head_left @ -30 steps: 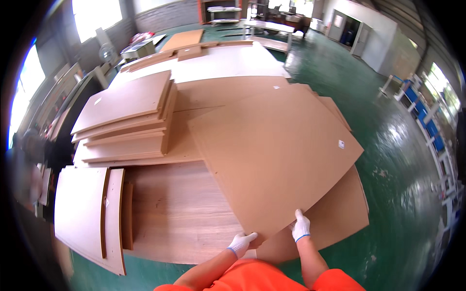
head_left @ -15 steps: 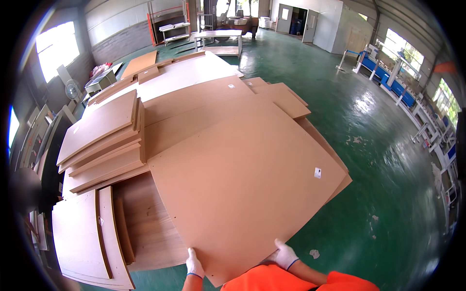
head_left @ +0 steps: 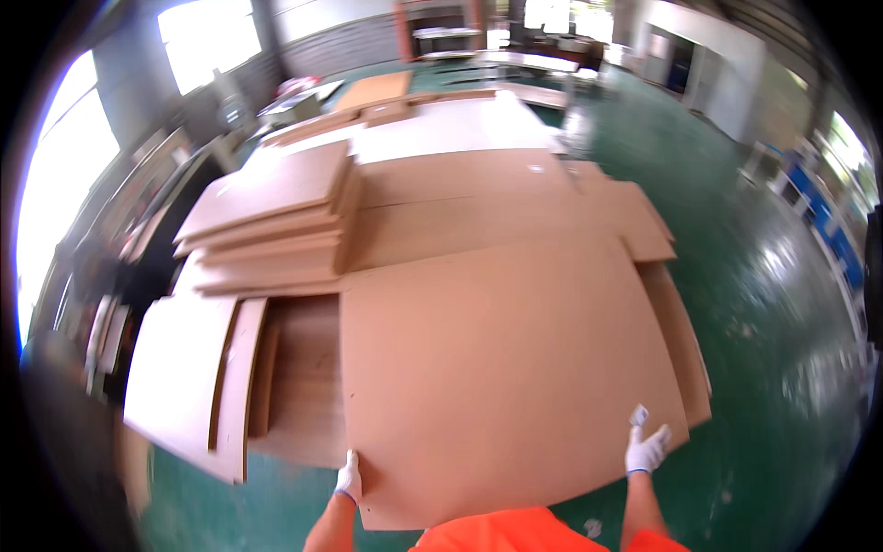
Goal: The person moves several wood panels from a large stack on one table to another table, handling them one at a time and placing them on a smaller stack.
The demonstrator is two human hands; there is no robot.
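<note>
The glossy green floor (head_left: 754, 304) spreads around a broad, low pile of sheet goods. Nearest the person, on top of the pile, lies a wide, flat, roughly square panel of smooth matte brown board (head_left: 506, 377), plain-faced, with small dark marks near its left edge. That edge overlaps a dark brown wood-grain panel (head_left: 308, 396); past its right edge another brown sheet (head_left: 676, 345) shows beneath. Farther back is a large glossy white sheet (head_left: 451, 131). A stack of thick, pale-brown rectangular boards (head_left: 285, 189) stands left of centre, and two whitish boards (head_left: 184, 359) lie overlapping at the near left. In the background, a tall rack with orange-red uprights (head_left: 402, 26) bears flat white items (head_left: 445, 33) on its shelving. The left hand, in a white knit glove (head_left: 349, 480), is clamped on the square panel's left edge near the close corner. The right hand, gloved alike (head_left: 647, 450), touches the panel near its close right corner, fingers apart; whether it grips cannot be told. Just above those fingertips sits a small white rectangular label (head_left: 638, 415).
</note>
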